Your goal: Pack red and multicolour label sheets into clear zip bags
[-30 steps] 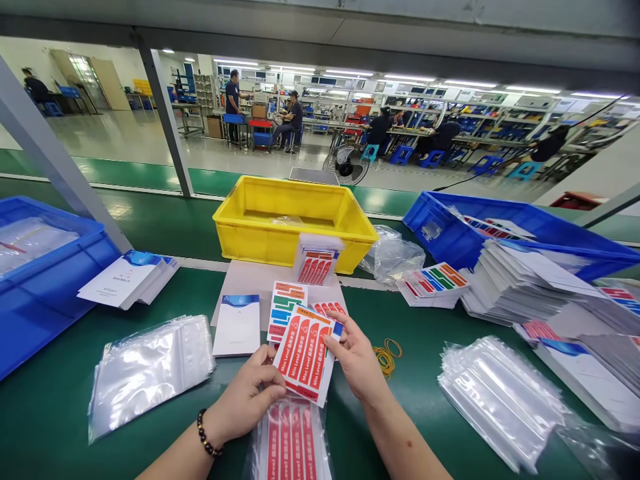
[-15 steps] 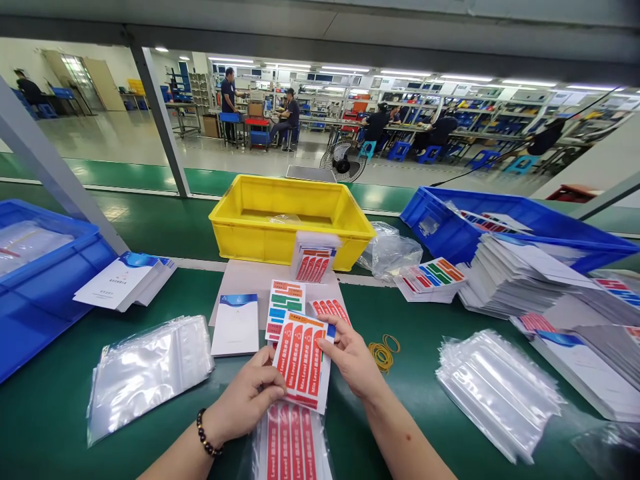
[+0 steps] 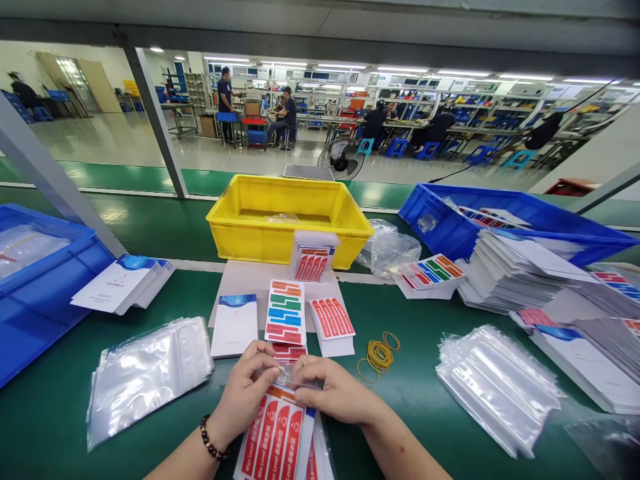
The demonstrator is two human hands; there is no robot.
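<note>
My left hand (image 3: 250, 380), with a dark bead bracelet at its wrist, pinches the top edge of a clear plastic bag (image 3: 286, 375). From the other side my right hand (image 3: 333, 390) has its fingers closed on the same edge. Just below both hands lies a red-and-white sticker sheet (image 3: 274, 437) marked Max Level and Min Level, tilted slightly; I cannot tell whether it is inside the bag or on top. Ahead are a white booklet (image 3: 235, 330), a multicoloured sticker sheet (image 3: 286, 312) and a stack of red sticker sheets (image 3: 332, 319).
Piles of clear bags lie left (image 3: 150, 373) and right (image 3: 497, 387). Rubber bands (image 3: 379, 357) sit right of my hands. A yellow bin (image 3: 290, 243) stands ahead, between a left blue bin (image 3: 55, 293) and a right blue bin (image 3: 440, 230). Booklet stacks (image 3: 505, 277) rise at right.
The red sticker sheet I held up between both hands has come down over the bag near me. Both hands now grip the bag's top edge, and the red stack ahead is uncovered.
</note>
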